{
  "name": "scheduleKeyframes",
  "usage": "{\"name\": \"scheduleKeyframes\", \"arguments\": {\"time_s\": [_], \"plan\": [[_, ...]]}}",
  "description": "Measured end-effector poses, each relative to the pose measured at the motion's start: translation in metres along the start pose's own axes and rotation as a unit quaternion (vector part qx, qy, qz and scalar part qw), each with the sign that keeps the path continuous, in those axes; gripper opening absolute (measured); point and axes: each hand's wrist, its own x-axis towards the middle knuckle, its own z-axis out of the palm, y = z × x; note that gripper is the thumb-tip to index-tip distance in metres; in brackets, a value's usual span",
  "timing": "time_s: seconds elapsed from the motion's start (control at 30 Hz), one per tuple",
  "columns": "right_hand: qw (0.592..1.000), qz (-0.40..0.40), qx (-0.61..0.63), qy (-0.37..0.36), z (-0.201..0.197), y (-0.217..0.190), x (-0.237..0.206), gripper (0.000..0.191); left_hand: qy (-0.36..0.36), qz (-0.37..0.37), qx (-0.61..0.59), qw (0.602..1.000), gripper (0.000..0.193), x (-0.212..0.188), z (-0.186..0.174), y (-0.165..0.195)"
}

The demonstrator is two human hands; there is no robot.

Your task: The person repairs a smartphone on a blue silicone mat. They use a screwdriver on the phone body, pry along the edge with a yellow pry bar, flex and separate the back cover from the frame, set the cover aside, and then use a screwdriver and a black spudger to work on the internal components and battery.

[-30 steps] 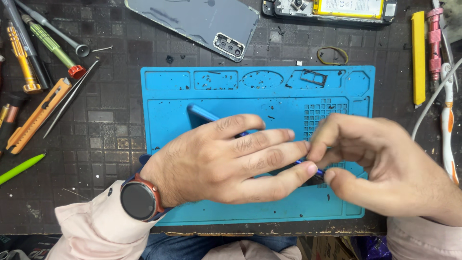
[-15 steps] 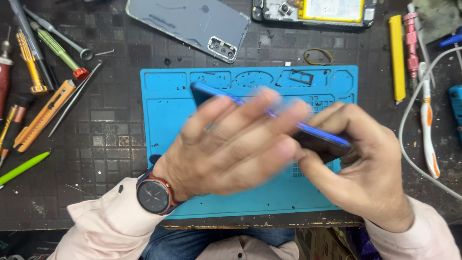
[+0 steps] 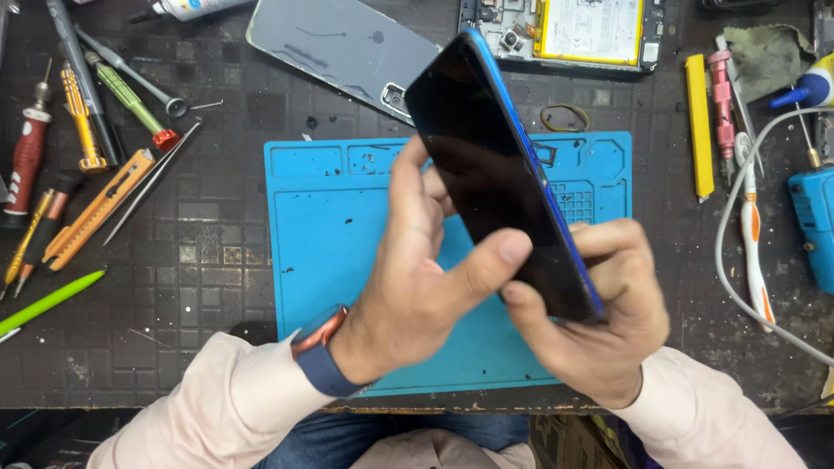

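A dark smartphone [image 3: 491, 165] with a blue edge is lifted off the blue work mat [image 3: 339, 252] and tilted, its black screen facing me. My right hand [image 3: 599, 321] grips its lower end from below and the right. My left hand [image 3: 426, 287], with a watch on the wrist, holds the phone's left side, thumb pressed near the lower edge. Both hands hover over the mat's right half.
Screwdrivers, an orange knife [image 3: 95, 213] and a green pen [image 3: 48, 302] lie at left. A grey phone back cover [image 3: 339, 48] and an opened phone with battery [image 3: 573, 30] lie at the top. A yellow pry tool [image 3: 698, 122], a white cable [image 3: 738, 260] and a blue device [image 3: 812, 221] are at right.
The phone lay low on the mat under both hands. It has been raised and tilted up toward me, screen side now facing the camera.
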Motion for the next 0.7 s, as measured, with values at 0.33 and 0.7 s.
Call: {"name": "scheduleKeyframes", "arguments": {"time_s": [0.33,0.7], "plan": [[0.964,0.094,0.155,-0.192,-0.003,0.002,0.007,0.047,-0.017,0.106,-0.044,0.993,0.087,0.01,-0.027,-0.028],[0.954,0.161,0.12,-0.224,0.001,0.005,0.015,0.046,0.003,0.128,0.006,0.992,0.086,0.01,-0.035,-0.034]]}}
